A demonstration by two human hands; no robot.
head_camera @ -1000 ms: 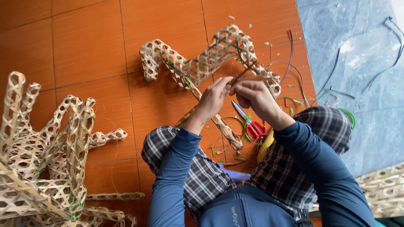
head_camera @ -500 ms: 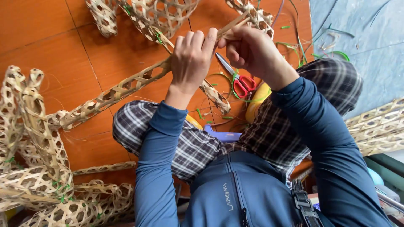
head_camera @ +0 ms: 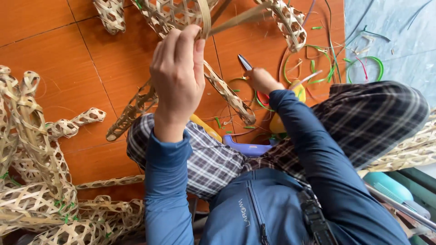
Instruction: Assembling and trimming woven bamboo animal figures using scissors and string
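Up at twelve o'clock, the left hand [head_camera: 178, 77] is pinching a flat bamboo strip [head_camera: 236, 20] against the woven lattice piece [head_camera: 172, 13], the strip running off toward two o'clock. Lower right, the right hand [head_camera: 261, 80] is closing around red-handled scissors [head_camera: 247, 66] on the tiled floor [head_camera: 54, 50], blades pointing at eleven.

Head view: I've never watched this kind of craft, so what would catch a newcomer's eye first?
The left hand, raised mid-frame, pinching a flat strip of the open-weave woven piece at the top. Below right, the right hand reaches down at the red-handled scissors on the orange tiled floor. A heap of woven lattice pieces fills the left edge.
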